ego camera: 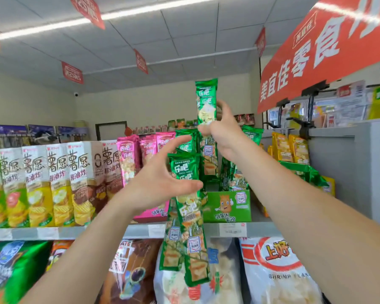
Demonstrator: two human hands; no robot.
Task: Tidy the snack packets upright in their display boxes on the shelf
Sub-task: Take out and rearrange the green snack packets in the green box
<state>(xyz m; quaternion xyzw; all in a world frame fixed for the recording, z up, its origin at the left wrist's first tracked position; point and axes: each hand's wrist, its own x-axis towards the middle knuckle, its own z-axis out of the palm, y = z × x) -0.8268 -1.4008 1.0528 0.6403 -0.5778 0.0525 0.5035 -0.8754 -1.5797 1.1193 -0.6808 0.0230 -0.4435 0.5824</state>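
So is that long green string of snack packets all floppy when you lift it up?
Probably floppy: the green packet strip hangs limp from the left hand, bending where the packets join. Probably light too, since only the thumb and fingers pinch it. Its shiny foil looks slippery, so it might slide out. The right hand holds another strip that stands upright, so short lengths seem stiffer.

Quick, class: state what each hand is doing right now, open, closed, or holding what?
Left hand: spread open, thumb touching the hanging green packets; grip cannot be told.
Right hand: closed on a green packet strip.
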